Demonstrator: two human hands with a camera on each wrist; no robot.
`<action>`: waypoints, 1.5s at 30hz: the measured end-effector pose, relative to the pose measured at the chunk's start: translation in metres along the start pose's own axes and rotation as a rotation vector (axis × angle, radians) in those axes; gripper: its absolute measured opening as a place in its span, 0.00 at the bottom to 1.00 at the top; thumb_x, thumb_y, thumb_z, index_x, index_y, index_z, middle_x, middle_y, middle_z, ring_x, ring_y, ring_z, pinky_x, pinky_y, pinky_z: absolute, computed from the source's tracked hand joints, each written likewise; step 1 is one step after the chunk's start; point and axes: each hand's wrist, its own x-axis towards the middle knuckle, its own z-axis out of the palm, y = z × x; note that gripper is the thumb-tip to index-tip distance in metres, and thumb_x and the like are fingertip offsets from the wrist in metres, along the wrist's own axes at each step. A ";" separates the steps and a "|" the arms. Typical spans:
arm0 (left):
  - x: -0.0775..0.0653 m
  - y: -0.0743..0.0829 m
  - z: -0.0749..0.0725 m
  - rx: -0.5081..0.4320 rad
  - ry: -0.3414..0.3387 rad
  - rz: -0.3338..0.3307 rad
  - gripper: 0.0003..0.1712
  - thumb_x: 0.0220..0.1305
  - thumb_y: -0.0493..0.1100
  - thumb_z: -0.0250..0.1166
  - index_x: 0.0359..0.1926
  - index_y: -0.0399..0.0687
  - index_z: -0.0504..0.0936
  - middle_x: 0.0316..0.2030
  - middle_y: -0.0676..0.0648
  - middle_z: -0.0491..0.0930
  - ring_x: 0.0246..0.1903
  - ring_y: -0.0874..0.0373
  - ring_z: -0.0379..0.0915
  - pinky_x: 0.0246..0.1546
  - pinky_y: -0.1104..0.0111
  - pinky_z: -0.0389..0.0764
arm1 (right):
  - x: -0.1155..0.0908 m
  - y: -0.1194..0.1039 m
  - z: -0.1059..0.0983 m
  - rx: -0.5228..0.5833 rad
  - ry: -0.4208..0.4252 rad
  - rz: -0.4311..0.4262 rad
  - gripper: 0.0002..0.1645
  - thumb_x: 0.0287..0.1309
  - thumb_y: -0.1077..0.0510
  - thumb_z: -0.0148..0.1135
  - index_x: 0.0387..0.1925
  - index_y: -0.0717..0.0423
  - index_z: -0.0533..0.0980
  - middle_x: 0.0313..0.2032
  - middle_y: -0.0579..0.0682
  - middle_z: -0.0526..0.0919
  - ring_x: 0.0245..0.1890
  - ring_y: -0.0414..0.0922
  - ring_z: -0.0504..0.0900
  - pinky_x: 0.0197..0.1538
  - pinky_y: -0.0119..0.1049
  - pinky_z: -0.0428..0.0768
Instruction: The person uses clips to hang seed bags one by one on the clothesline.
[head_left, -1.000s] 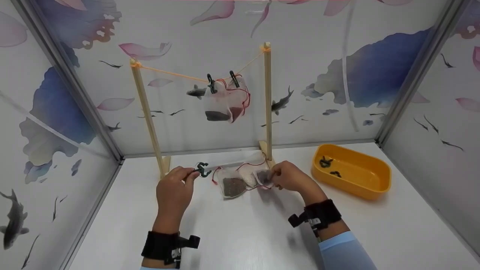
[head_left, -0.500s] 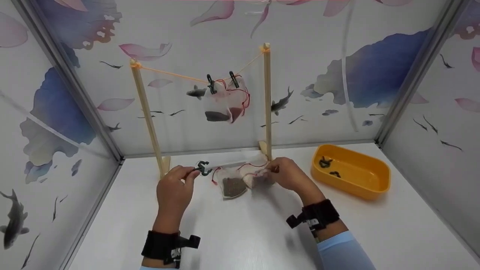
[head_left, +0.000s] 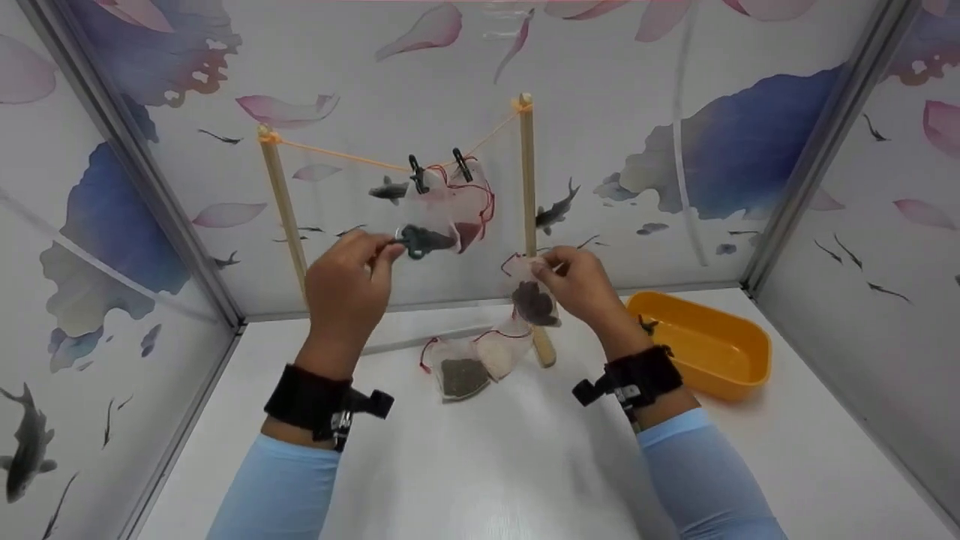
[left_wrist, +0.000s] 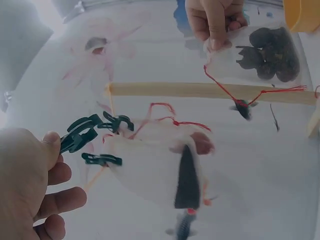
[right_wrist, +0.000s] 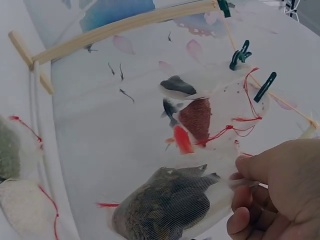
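Observation:
Held up beside the string, a dark green clothes peg point(head_left: 414, 241) is pinched between the thumb and forefinger of my left hand point(head_left: 346, 289). My right hand point(head_left: 581, 281) pinches the top of a sheer drawstring bag point(head_left: 534, 304) that hangs down with dark pieces inside and a red cord point(left_wrist: 225, 90). Two similar bags hang on the orange string point(head_left: 337, 154): one with black contents point(right_wrist: 179, 87), one with reddish contents point(right_wrist: 197, 117). Two dark green pegs point(head_left: 417, 174) clip them up. The left hand's peg overlaps the black-filled bag in the head view.
Two more drawstring bags lie on the white table, one with greenish-brown filling point(head_left: 463, 377), one with white filling point(head_left: 499, 352). Wooden posts point(head_left: 527, 180) carry the string. At the right stands a yellow tub point(head_left: 720, 337) with a peg visible inside. Patterned panels enclose the table.
My right hand has lifted the dark-filled bag off the table to beside the right post. My left hand has risen with the peg towards the hanging bags.

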 end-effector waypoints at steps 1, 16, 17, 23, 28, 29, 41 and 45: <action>0.012 0.004 0.001 -0.004 -0.004 0.005 0.16 0.81 0.49 0.73 0.48 0.40 0.94 0.35 0.42 0.89 0.31 0.49 0.85 0.29 0.58 0.78 | 0.005 -0.005 -0.004 0.011 0.010 0.005 0.12 0.84 0.52 0.67 0.52 0.57 0.87 0.47 0.57 0.88 0.42 0.49 0.82 0.43 0.37 0.83; 0.142 0.041 0.035 0.122 -0.151 -0.107 0.20 0.84 0.56 0.67 0.56 0.47 0.94 0.49 0.45 0.92 0.51 0.47 0.90 0.49 0.52 0.89 | 0.078 -0.086 -0.047 0.019 0.230 -0.131 0.12 0.86 0.53 0.64 0.57 0.55 0.86 0.50 0.52 0.88 0.43 0.45 0.84 0.42 0.35 0.87; 0.149 0.042 0.039 0.131 -0.164 -0.125 0.20 0.84 0.56 0.67 0.56 0.48 0.94 0.50 0.45 0.92 0.52 0.46 0.89 0.51 0.53 0.89 | 0.082 -0.090 -0.048 0.008 0.236 -0.136 0.12 0.86 0.53 0.64 0.57 0.55 0.86 0.51 0.52 0.88 0.44 0.45 0.84 0.43 0.36 0.87; 0.175 0.047 0.060 0.175 -0.205 -0.128 0.19 0.86 0.53 0.65 0.58 0.47 0.94 0.51 0.43 0.90 0.53 0.44 0.81 0.54 0.55 0.89 | 0.101 -0.104 -0.045 0.028 0.235 -0.163 0.11 0.86 0.56 0.65 0.57 0.58 0.87 0.51 0.53 0.89 0.45 0.44 0.87 0.45 0.35 0.88; 0.180 0.048 0.069 0.153 -0.245 -0.151 0.18 0.87 0.53 0.66 0.57 0.48 0.95 0.50 0.43 0.88 0.53 0.45 0.80 0.54 0.54 0.86 | 0.104 -0.103 -0.039 0.079 0.221 -0.168 0.10 0.85 0.56 0.65 0.56 0.57 0.86 0.50 0.53 0.89 0.44 0.44 0.90 0.45 0.34 0.90; 0.181 0.049 0.069 0.147 -0.256 -0.156 0.18 0.87 0.53 0.66 0.57 0.48 0.95 0.50 0.44 0.88 0.53 0.45 0.79 0.54 0.54 0.86 | 0.105 -0.103 -0.038 0.082 0.224 -0.172 0.10 0.85 0.57 0.66 0.55 0.57 0.86 0.49 0.53 0.89 0.44 0.44 0.90 0.45 0.34 0.90; 0.180 0.053 0.079 0.158 -0.326 -0.100 0.16 0.86 0.50 0.68 0.59 0.49 0.96 0.53 0.43 0.87 0.55 0.45 0.80 0.54 0.54 0.86 | 0.109 -0.106 -0.032 0.175 0.188 -0.151 0.09 0.85 0.58 0.65 0.55 0.57 0.86 0.51 0.59 0.91 0.45 0.44 0.90 0.49 0.35 0.90; 0.180 0.055 0.082 0.195 -0.379 -0.081 0.17 0.87 0.50 0.66 0.63 0.51 0.94 0.55 0.43 0.86 0.57 0.45 0.78 0.55 0.54 0.86 | 0.110 -0.104 -0.032 0.174 0.189 -0.169 0.09 0.85 0.58 0.66 0.55 0.57 0.86 0.50 0.60 0.92 0.45 0.45 0.90 0.50 0.35 0.89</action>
